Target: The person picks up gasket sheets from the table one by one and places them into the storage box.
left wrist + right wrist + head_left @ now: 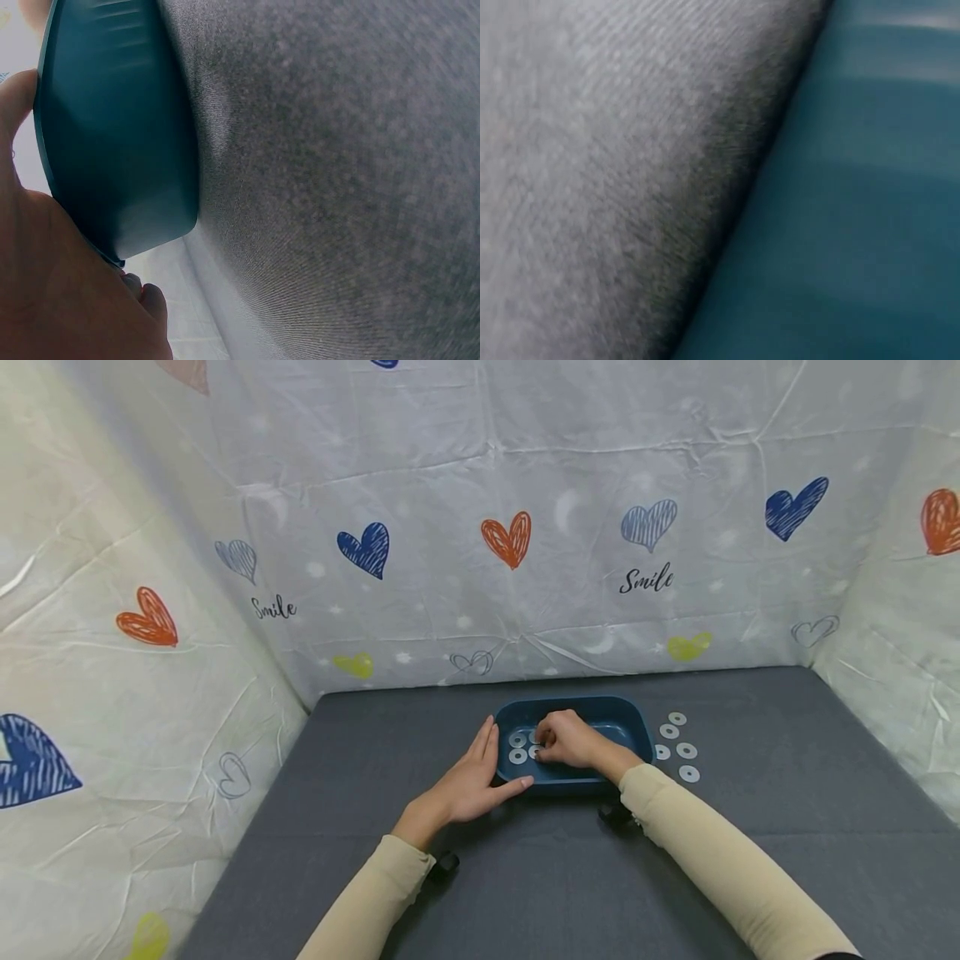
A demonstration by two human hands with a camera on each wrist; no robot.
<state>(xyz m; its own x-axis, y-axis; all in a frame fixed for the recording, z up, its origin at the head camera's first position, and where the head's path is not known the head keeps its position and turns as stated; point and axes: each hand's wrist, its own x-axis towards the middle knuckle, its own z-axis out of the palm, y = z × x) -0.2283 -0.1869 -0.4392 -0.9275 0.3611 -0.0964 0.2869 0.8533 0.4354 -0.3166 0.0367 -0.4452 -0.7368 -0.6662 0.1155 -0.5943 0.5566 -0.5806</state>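
A dark blue rectangular tray point(577, 788) stands on the grey cloth. My left hand point(471, 783) rests along its left end with fingers straight, the thumb stretched over the front rim. In the left wrist view that hand point(67, 292) lies against the rim of the tray point(120, 142). My right hand point(573, 739) reaches inside, fingers curled, pinching a flat ring-shaped washer point(535, 752) low over the tray floor. Beside it, washers point(517, 756) lie in the left part of the tray, some partly hidden by the fingers. The right wrist view shows only the tray's outer wall point(855, 225) and cloth.
Several more silver washers point(686, 750) lie loose on the cloth, just right of the tray. The grey cloth-covered table point(525, 885) extends in front and to both sides. A white sheet printed with hearts point(450, 602) hangs behind and at the sides.
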